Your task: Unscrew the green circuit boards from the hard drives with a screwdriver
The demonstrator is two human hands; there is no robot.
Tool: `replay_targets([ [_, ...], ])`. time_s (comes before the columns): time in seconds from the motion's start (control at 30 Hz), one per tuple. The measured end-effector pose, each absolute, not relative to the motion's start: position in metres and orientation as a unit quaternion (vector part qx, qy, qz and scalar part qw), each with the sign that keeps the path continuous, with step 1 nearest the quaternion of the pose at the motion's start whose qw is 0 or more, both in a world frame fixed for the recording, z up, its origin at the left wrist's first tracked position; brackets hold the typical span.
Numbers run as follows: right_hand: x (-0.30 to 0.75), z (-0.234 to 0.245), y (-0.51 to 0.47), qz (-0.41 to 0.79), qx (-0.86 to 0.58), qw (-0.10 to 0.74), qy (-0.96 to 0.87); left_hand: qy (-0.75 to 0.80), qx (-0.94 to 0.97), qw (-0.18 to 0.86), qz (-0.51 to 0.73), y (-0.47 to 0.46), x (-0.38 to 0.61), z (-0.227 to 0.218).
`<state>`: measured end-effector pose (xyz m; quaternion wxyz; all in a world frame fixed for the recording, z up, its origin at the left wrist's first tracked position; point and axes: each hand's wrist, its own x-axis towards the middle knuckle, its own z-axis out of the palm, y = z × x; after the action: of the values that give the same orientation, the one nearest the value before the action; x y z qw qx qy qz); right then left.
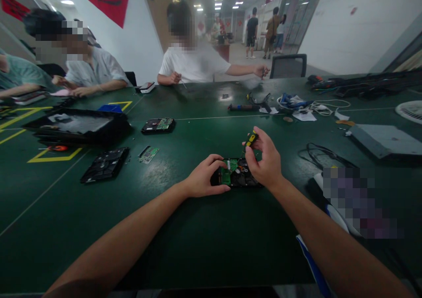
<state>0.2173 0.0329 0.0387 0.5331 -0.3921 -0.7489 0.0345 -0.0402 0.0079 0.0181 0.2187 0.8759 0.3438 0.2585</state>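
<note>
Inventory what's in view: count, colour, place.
hard drive: one, black with green board, between hands
screwdriver: one, black and yellow, in right hand
second drive: one, black and green, left
casing: one, black, left
loose circuit board: one, green, beside casing
tray stack: one, black, far left
metal box: one, grey, right
round grille: one, white, right edge
cables: several, black and white, right
table: one, green, beneath these
posters: at least two, red, upper left
people: at least six, mixed clothes, beyond table
left hand: one, on hard drive
right hand: one, around screwdriver
</note>
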Motion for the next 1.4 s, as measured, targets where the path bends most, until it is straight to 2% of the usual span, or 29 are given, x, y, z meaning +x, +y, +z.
replay_targets([
  [0.53, 0.2162, 0.0364, 0.0343, 0.044, -0.385, 0.556, -0.735, 0.337, 0.880, 0.208, 0.262, 0.0081, -0.0394, 0.0173],
  [0.77, 0.2163, 0.0379, 0.0342, 0.003, -0.397, 0.563, -0.725, 0.337, 0.879, 0.209, 0.264, 0.0081, -0.0397, 0.0178],
  [0.97, 0.2158, 0.0356, 0.0345, 0.047, -0.399, 0.558, -0.726, 0.337, 0.879, 0.215, 0.261, 0.0088, -0.0403, 0.0177],
  [1.4, 0.2159, 0.0367, 0.0342, 0.027, -0.405, 0.562, -0.721, 0.337, 0.880, 0.209, 0.262, 0.0082, -0.0399, 0.0172],
])
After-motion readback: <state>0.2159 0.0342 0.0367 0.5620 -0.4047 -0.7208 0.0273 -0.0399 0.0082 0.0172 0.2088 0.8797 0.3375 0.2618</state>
